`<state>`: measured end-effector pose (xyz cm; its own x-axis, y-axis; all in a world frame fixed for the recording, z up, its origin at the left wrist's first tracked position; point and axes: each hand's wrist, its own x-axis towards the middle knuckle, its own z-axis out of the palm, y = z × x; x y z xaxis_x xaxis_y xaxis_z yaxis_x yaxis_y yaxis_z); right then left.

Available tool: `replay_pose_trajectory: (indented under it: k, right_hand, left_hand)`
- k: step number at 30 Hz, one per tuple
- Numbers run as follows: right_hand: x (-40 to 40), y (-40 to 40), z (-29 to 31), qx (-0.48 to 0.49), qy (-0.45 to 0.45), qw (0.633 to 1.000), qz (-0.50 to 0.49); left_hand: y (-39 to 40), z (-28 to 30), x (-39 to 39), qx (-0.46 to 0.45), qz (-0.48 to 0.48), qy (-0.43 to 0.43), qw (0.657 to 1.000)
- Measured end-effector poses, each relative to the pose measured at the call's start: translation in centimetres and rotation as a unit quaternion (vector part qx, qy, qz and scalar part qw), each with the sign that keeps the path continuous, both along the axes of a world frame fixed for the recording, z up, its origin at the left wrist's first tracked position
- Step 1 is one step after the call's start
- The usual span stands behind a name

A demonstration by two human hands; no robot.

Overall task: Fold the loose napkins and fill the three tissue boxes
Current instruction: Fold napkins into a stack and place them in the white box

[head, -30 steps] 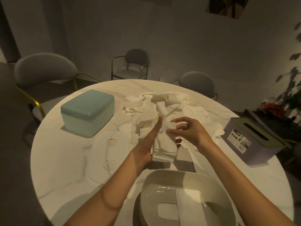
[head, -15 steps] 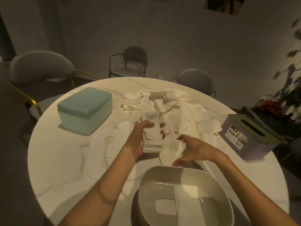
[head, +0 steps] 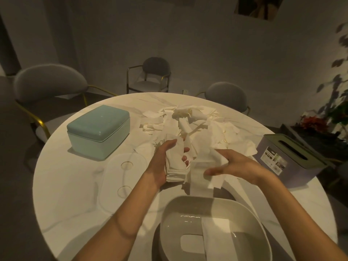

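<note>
**Gripping a folded stack, pinching a loose sheet**

Holding a stack of folded napkins [head: 176, 166] at table centre, left hand [head: 165, 162] curled round it, thumb on top, fingertips showing at the far edge. Pinching a loose napkin [head: 212, 174] just beside the stack with the right hand [head: 235, 166], fingers bent, sheet hanging toward the near rim. Heaped at 12 o'clock on the round marble table [head: 71, 194], touching both hands: the pile of loose napkins [head: 192, 125]. Sitting at 10 o'clock, lid on, the teal tissue box [head: 98, 130]. Standing at 3 o'clock, slot up, the purple tissue box [head: 290, 157]. Lying open at 6 o'clock, one napkin inside, the white tissue box [head: 214, 228]. Resting flat at 8 o'clock, a white lid [head: 122, 178]. Ringing the far side, three grey chairs [head: 49, 81].
</note>
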<state>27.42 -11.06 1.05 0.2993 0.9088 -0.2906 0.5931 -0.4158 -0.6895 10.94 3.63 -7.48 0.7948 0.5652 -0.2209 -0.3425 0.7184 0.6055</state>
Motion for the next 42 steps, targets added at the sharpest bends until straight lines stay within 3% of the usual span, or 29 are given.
replay_pose_trajectory:
  k: [4, 7, 13, 19, 25, 29, 35, 42]
  right_hand:
    - [-0.3, 0.5, 1.2, 0.060, 0.074, 0.995, -0.030]
    - [-0.9, 1.7, 1.0, 0.087, 0.092, 0.991, -0.049]
    - [-1.4, 4.3, -1.2, 0.055, -0.037, 0.983, -0.171]
    - [-0.4, 3.1, -0.7, 0.101, 0.120, 0.979, -0.127]
    - [0.6, 3.2, -0.6, 0.235, 0.046, 0.947, -0.212]
    - [0.6, 2.6, 1.0, 0.327, 0.042, 0.923, -0.199]
    - [0.4, 2.0, 3.2, 0.183, 0.184, 0.964, -0.052]
    - [-1.1, 3.2, 0.7, 0.127, -0.002, 0.992, -0.014]
  left_hand:
    - [-0.5, -0.2, 0.1, 0.076, -0.011, 0.043, 0.996]
    - [-1.4, 0.3, 0.5, 0.077, -0.056, 0.024, 0.995]
    - [-2.4, 0.7, 0.6, 0.068, -0.121, -0.036, 0.990]
    - [-2.2, 0.0, 0.1, 0.123, -0.128, -0.012, 0.984]
    - [-2.4, 0.0, 0.1, 0.084, -0.155, 0.007, 0.984]
    - [-2.3, -0.1, 0.3, 0.036, -0.149, 0.022, 0.988]
    - [-1.7, -0.1, 0.8, -0.012, -0.086, 0.027, 0.996]
    - [-2.1, -0.2, 1.3, 0.029, -0.065, 0.015, 0.997]
